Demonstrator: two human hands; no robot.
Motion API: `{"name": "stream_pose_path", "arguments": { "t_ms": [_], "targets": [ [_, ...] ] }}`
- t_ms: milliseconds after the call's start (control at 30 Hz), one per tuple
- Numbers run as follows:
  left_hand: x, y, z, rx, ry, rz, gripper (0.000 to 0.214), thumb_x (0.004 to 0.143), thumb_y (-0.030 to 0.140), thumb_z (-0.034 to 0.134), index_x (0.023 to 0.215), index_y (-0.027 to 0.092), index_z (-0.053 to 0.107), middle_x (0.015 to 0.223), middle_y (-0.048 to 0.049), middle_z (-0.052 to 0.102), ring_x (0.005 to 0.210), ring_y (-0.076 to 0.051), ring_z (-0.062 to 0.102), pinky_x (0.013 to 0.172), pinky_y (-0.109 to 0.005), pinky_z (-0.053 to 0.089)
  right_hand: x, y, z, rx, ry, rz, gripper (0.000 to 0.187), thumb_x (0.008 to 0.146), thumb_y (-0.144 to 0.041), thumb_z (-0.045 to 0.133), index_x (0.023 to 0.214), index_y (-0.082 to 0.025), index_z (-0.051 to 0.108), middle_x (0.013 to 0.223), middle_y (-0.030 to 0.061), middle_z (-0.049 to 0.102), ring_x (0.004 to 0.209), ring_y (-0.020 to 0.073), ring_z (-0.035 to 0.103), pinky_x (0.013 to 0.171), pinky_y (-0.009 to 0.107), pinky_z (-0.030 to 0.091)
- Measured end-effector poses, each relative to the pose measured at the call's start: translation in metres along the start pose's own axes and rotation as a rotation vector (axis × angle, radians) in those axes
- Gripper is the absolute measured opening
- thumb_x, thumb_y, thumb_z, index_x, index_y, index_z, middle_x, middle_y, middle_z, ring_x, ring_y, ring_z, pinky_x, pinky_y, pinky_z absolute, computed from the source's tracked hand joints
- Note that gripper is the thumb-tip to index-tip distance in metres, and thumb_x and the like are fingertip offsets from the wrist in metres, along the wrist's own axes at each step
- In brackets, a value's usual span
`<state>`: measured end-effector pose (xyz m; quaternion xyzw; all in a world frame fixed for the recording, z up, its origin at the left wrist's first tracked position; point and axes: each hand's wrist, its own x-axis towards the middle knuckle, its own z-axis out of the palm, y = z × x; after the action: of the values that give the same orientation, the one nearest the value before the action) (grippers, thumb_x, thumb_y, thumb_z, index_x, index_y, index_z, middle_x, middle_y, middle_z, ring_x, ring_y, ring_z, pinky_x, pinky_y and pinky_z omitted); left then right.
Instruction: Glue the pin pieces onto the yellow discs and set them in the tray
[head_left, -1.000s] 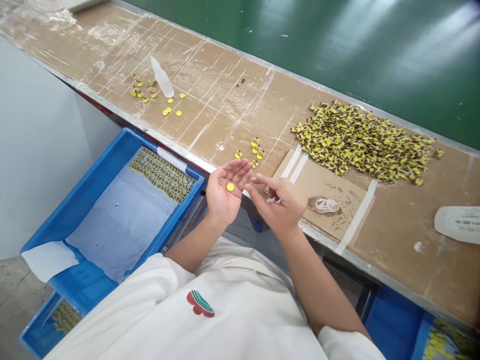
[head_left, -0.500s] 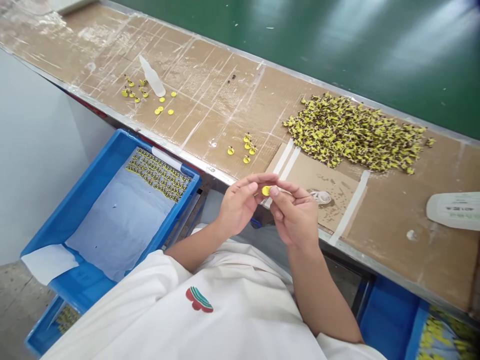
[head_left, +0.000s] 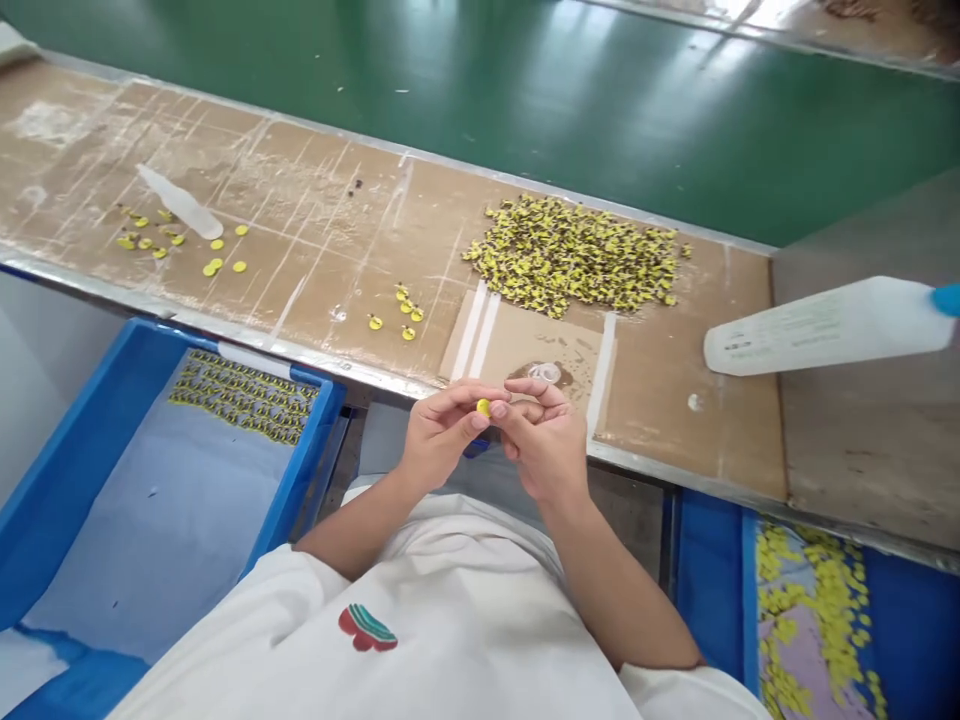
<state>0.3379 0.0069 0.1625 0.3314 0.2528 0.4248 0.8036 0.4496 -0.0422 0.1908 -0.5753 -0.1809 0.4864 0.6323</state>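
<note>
A small round yellow disc (head_left: 483, 408) is pinched in front of my body, just over the bench's front edge. My left hand (head_left: 441, 432) closes thumb and forefinger about its left side. From the other side, my right hand (head_left: 549, 445) grips it with its thumb and curled fingers. Whether anything is fixed to the disc is hidden by the fingers. Behind my hands lies a cardboard sheet (head_left: 504, 345) with white tape strips and a whitish clear blob (head_left: 546, 373) in a wet patch. A heap of small yellow-and-dark pieces (head_left: 581, 255) rests beyond it.
Several finished-looking yellow pieces (head_left: 407, 333) stand left of the sheet. Further left are loose yellow discs (head_left: 240, 267) and a white pointed bottle (head_left: 180, 203). A larger bottle (head_left: 817, 328) lies right. Blue trays (head_left: 330, 400) hold rows of pieces at left and yellow discs (head_left: 840, 610) at right.
The head view has swung to the right, showing more of the large bottle and right tray. My left fingers have come in onto the disc, which the right hand held before.
</note>
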Motion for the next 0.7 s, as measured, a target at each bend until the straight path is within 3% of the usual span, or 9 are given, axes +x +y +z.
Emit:
{"name": "stream_pose_path", "arguments": {
  "t_ms": [67, 167, 200, 267, 367, 433, 533, 700],
  "targets": [
    [0.003, -0.002, 0.003, -0.054, 0.015, -0.021, 0.022, 0.075, 0.035, 0.084, 0.094, 0.024, 0.08, 0.092, -0.005, 0.076, 0.083, -0.017, 0.073, 0.08, -0.033, 0.062, 0.001, -0.005, -0.012, -0.155, 0.12, -0.195, 0.041, 0.061, -0.044, 0.092, 0.087, -0.022, 0.069, 0.059, -0.0014, 0.069, 0.039, 0.0106, 0.052, 0.039, 0.023, 0.043],
    [0.007, -0.003, 0.003, -0.092, 0.111, -0.063, 0.025, 0.071, 0.028, 0.088, 0.094, 0.026, 0.08, 0.091, -0.0019, 0.077, 0.075, -0.011, 0.074, 0.076, -0.022, 0.062, 0.029, -0.016, -0.052, -0.5, 0.446, -0.564, 0.029, 0.072, -0.045, 0.085, 0.086, -0.023, 0.073, 0.074, 0.0033, 0.075, 0.057, 0.0153, 0.064, 0.055, 0.029, 0.053],
    [0.008, -0.003, 0.003, -0.093, 0.136, -0.073, 0.028, 0.069, 0.027, 0.089, 0.095, 0.026, 0.08, 0.093, -0.0016, 0.078, 0.073, -0.009, 0.074, 0.073, -0.019, 0.061, 0.045, -0.02, -0.07, -0.635, 0.532, -0.638, 0.03, 0.074, -0.046, 0.083, 0.09, -0.022, 0.074, 0.078, 0.0043, 0.075, 0.061, 0.0166, 0.065, 0.059, 0.031, 0.054],
    [0.009, -0.003, 0.001, -0.087, 0.182, -0.078, 0.031, 0.067, 0.024, 0.09, 0.096, 0.026, 0.08, 0.094, -0.0011, 0.078, 0.072, -0.007, 0.074, 0.069, -0.014, 0.06, 0.083, -0.028, -0.111, -0.883, 0.601, -0.647, 0.035, 0.076, -0.046, 0.079, 0.099, -0.021, 0.075, 0.084, 0.0054, 0.076, 0.063, 0.0179, 0.065, 0.064, 0.034, 0.054],
    [0.011, -0.004, 0.001, -0.068, 0.249, -0.075, 0.032, 0.065, 0.024, 0.091, 0.095, 0.026, 0.08, 0.095, -0.0011, 0.079, 0.074, -0.008, 0.075, 0.072, -0.014, 0.06, 0.135, -0.037, -0.162, -1.131, 0.554, -0.67, 0.04, 0.079, -0.044, 0.074, 0.11, -0.018, 0.074, 0.095, 0.0089, 0.077, 0.066, 0.0192, 0.065, 0.076, 0.038, 0.056],
    [0.012, -0.005, 0.002, -0.048, 0.275, -0.08, 0.031, 0.065, 0.023, 0.091, 0.094, 0.025, 0.08, 0.097, -0.0018, 0.079, 0.077, -0.009, 0.076, 0.075, -0.015, 0.061, 0.157, -0.04, -0.179, -1.249, 0.448, -0.722, 0.036, 0.083, -0.04, 0.069, 0.112, -0.018, 0.074, 0.104, 0.0106, 0.076, 0.068, 0.019, 0.065, 0.081, 0.038, 0.055],
    [0.014, -0.007, 0.003, -0.032, 0.275, -0.088, 0.031, 0.067, 0.024, 0.09, 0.097, 0.024, 0.08, 0.101, -0.0035, 0.079, 0.082, -0.01, 0.076, 0.078, -0.016, 0.061, 0.17, -0.042, -0.185, -1.327, 0.322, -0.76, 0.031, 0.085, -0.037, 0.068, 0.108, -0.018, 0.075, 0.11, 0.0105, 0.075, 0.07, 0.0186, 0.064, 0.081, 0.036, 0.055],
    [0.018, -0.009, 0.007, -0.034, 0.259, -0.088, 0.026, 0.073, 0.025, 0.086, 0.099, 0.025, 0.08, 0.105, -0.0033, 0.079, 0.086, -0.01, 0.076, 0.079, -0.015, 0.06, 0.171, -0.047, -0.186, -1.344, 0.264, -0.765, 0.027, 0.086, -0.037, 0.068, 0.104, -0.018, 0.075, 0.095, 0.0067, 0.075, 0.071, 0.0189, 0.064, 0.078, 0.036, 0.054]
  ]
}}
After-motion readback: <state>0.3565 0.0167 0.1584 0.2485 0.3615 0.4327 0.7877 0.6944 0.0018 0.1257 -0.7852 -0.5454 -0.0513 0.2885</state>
